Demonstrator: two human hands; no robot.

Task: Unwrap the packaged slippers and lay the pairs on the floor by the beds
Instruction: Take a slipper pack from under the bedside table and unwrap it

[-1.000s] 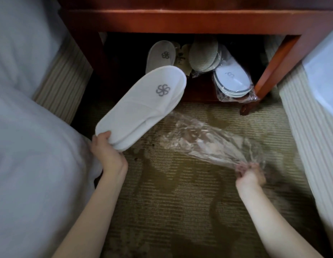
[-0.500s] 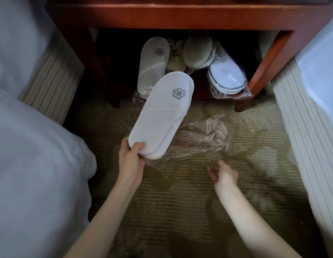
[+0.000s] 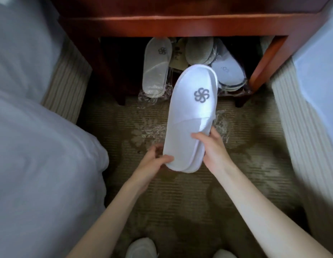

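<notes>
Now the right hand (image 3: 215,153) joins the left hand (image 3: 154,162) on the stacked pair of slippers (image 3: 193,118), both gripping its heel end above the floor (image 3: 180,202). If they are pulled apart carelessly, one slipper could drop onto the empty wrapper (image 3: 150,132) just beyond the hands.

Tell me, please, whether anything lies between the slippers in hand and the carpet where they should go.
Only the empty plastic wrapper: it lies crumpled on the carpet behind the unwrapped pair, which the left hand and right hand hold. The carpet nearer the person, below the hands, shows nothing in the way.
</notes>
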